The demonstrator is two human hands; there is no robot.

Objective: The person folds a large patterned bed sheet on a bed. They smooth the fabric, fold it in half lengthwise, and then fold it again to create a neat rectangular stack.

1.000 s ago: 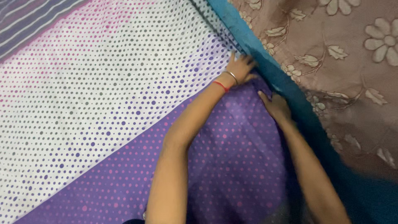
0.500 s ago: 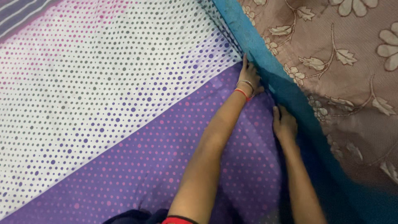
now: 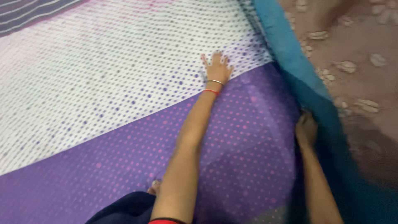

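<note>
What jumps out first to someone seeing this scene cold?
The dotted bedsheet fills most of the view, white above and purple below. The left hand lies flat with fingers spread near where the two colours meet, a bangle and red thread at the wrist. The right hand presses at the sheet's right edge against a teal border of brown flowered fabric.

The left hand [image 3: 217, 68] has left the teal edge [image 3: 286, 49]. Half a second ago it was pressed against this edge with the fingers together; now it lies flat, with fingers spread, on the white dotted part of the sheet [image 3: 124, 83], at 10 o'clock from its earlier place. The right hand [image 3: 306, 129] has slid along the teal edge toward 5 o'clock, so the two hands are now well apart. The picture is now blurred.
</note>
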